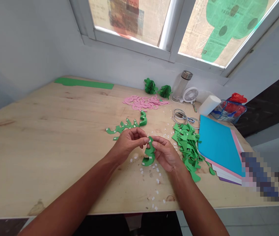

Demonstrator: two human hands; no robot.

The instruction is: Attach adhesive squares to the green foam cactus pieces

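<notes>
A green paper cutout (149, 153), curved like a figure 3 and bearing small white squares, is held above the table in front of me. My right hand (167, 152) grips its right side between thumb and fingers. Thumb and fingers of my left hand (132, 141) pinch together at its top end; whatever small piece may lie between them is hidden. Just beyond my left hand lie similar green cutouts (120, 127) with white squares. Behind these sits a stack of green curved cutouts (143, 118). Small white bits (158, 181) are scattered below and around my hands.
Green paper scraps (188, 144) pile up to the right, beside coloured sheets (219, 144). Scissors (180, 115) lie behind them. Farther back are pink cutouts (141, 103), green folded-paper pieces (150, 86), a bottle (180, 88), a small fan (190, 94) and a white roll (210, 105).
</notes>
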